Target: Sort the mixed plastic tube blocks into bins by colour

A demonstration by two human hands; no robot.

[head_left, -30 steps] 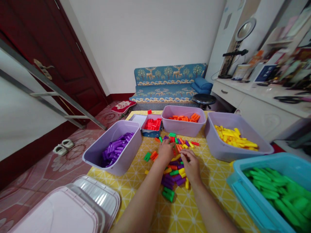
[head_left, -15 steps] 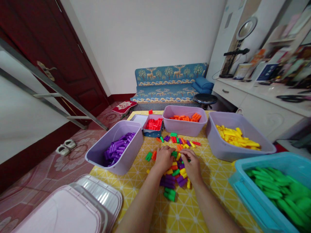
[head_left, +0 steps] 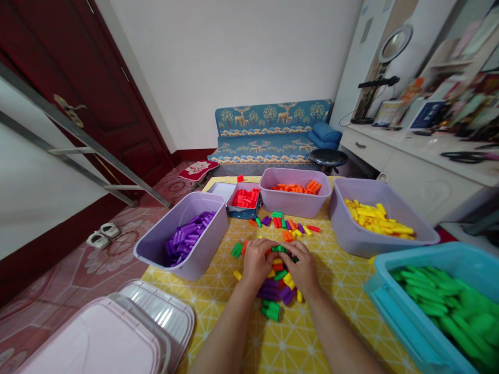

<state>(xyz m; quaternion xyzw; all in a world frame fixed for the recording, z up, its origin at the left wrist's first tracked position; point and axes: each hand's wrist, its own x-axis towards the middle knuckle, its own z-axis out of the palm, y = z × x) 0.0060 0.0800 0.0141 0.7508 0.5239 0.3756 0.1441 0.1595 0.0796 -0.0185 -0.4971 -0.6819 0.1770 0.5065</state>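
Over the middle of the table my left hand [head_left: 258, 262] and my right hand [head_left: 303, 267] come close together. A small green plastic block [head_left: 278, 249] is pinched between the fingertips of both. Part of it is hidden by my fingers. Beneath and in front of my hands lies a mixed pile of blocks: purple blocks [head_left: 268, 291], a yellow block [head_left: 289, 281] and others in orange and green. Closer to me are joined green blocks [head_left: 270, 310]. Left of my left hand sits another green block [head_left: 237, 250].
Lilac bins hold purple [head_left: 222, 223], orange [head_left: 265, 193] and yellow [head_left: 339, 228] blocks. A small box [head_left: 244, 213] has red ones; a turquoise bin [head_left: 384, 291] has green ones. Loose blocks [head_left: 288, 225] lie beyond my hands. Stacked lids [head_left: 97, 337] occupy the front left.
My right hand has moved slightly left and its fingers have closed in toward my left hand. The green block now sits between both hands' fingertips. The view has shifted slightly.
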